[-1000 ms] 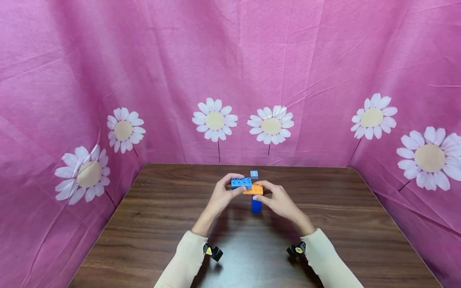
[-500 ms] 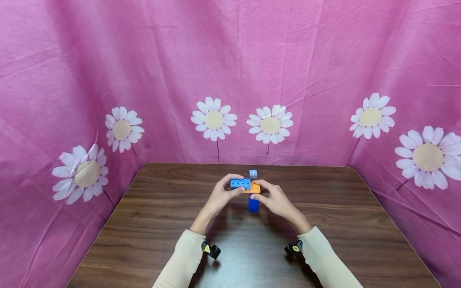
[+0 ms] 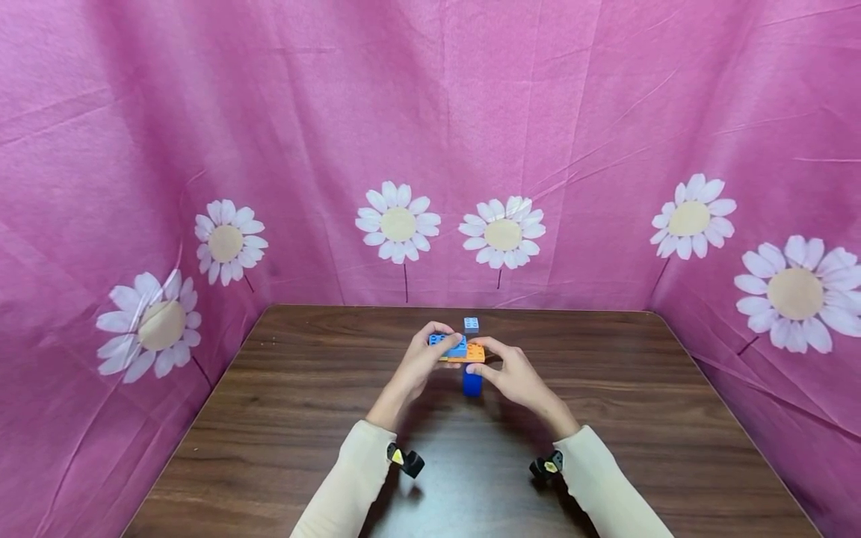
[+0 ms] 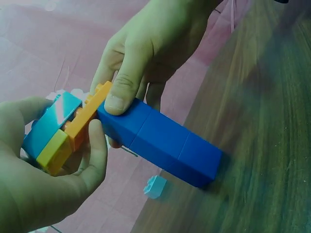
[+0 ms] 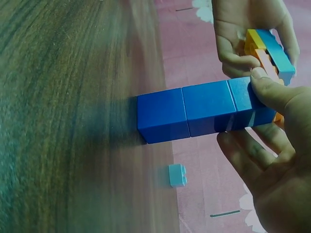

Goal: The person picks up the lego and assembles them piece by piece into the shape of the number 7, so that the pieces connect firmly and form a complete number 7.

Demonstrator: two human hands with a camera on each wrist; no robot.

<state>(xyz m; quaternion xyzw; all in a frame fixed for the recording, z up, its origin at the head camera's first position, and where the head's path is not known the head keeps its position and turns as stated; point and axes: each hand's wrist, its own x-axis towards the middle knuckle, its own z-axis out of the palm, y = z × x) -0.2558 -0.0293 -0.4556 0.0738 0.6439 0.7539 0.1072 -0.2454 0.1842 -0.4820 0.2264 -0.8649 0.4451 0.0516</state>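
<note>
A column of three dark blue bricks (image 5: 187,112) stands upright on the table, an orange brick (image 4: 86,118) across its top. Over the orange brick's left end lies a light blue brick (image 4: 56,121) with a yellow brick (image 4: 54,151) under its overhanging part. My left hand (image 3: 419,364) pinches this left end, thumb on top of the light blue brick and fingers below. My right hand (image 3: 516,373) grips the top of the dark blue column just under the orange brick, its thumb (image 4: 121,97) on the near face.
A small light blue brick (image 3: 471,325) sits behind the column, towards the back edge of the wooden table (image 3: 303,418). Behind the table hangs a pink cloth (image 3: 444,134) with printed daisies. Both wrists wear small black cameras.
My left thumb has moved from the light blue brick's front side onto its top, and the fingers now show underneath. My right hand keeps its grip on the column.
</note>
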